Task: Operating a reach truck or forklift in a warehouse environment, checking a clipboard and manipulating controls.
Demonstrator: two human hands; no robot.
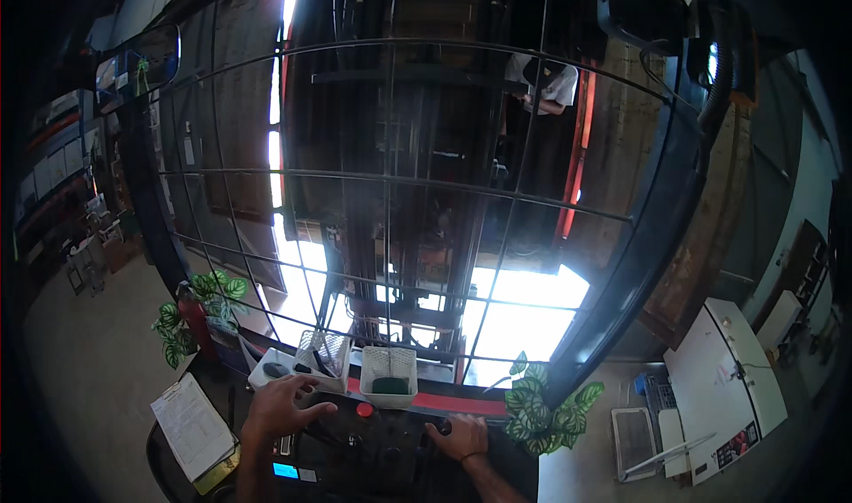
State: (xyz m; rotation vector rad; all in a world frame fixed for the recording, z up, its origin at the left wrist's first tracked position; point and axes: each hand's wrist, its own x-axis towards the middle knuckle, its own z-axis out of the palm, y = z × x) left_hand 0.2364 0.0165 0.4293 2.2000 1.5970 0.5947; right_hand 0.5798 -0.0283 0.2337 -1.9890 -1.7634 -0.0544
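I hold L hand (286, 407) over dark console (390, 476), fingers & thumb apart, near red btn (365, 410). R hand (465, 436) curls at dark knob (444, 427) on console, R of btn; I can't tell if fingers clamp it. White basket (389, 402) sits behind

Two bare hands: the left hand (286, 409) at seven o'clock from the middle of the view, the right hand (464, 437) at six. Three white containers: a plain tub (264, 374) between seven and eight, one basket (333, 381) at seven, another basket (387, 402) at six. Two mirrors: a left mirror (164, 58) at ten, a right mirror (641, 13) between one and two. One each of: red button (365, 410) and small lit screen (285, 470), seven; pad of paper (191, 428), eight; white cabinet (737, 370), four; other person (559, 86), one.
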